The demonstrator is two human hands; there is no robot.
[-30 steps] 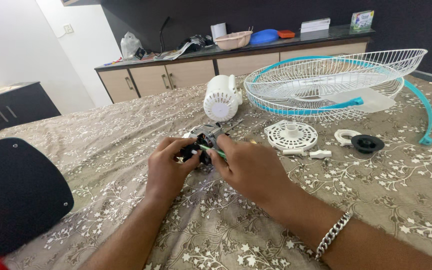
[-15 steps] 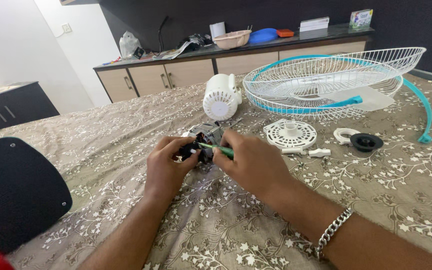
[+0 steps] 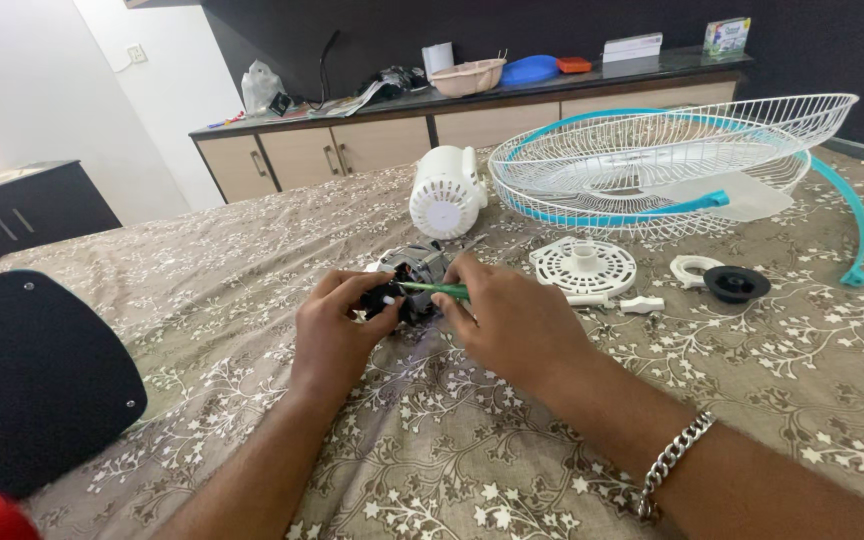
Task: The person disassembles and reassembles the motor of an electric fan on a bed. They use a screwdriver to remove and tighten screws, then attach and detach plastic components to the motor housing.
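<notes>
A small fan motor [image 3: 411,268], grey metal with black parts, lies on the flowered bedspread [image 3: 252,290] in the middle of the view. My left hand [image 3: 337,325] grips its near left side. In my right hand [image 3: 507,320] is a green-handled screwdriver [image 3: 434,290], its tip pointing left into the motor. A silver chain bracelet [image 3: 674,463] hangs on my right wrist.
Behind the motor stand a white motor cover [image 3: 446,192] and a white wire fan guard with a teal rim [image 3: 672,160]. A white round grille [image 3: 583,266], a black cap [image 3: 736,284] and small white parts lie to the right. A black panel [image 3: 32,380] sits at left.
My hands have stayed on the motor. The screwdriver's tip has shifted slightly on it, and both hands have turned a little.
</notes>
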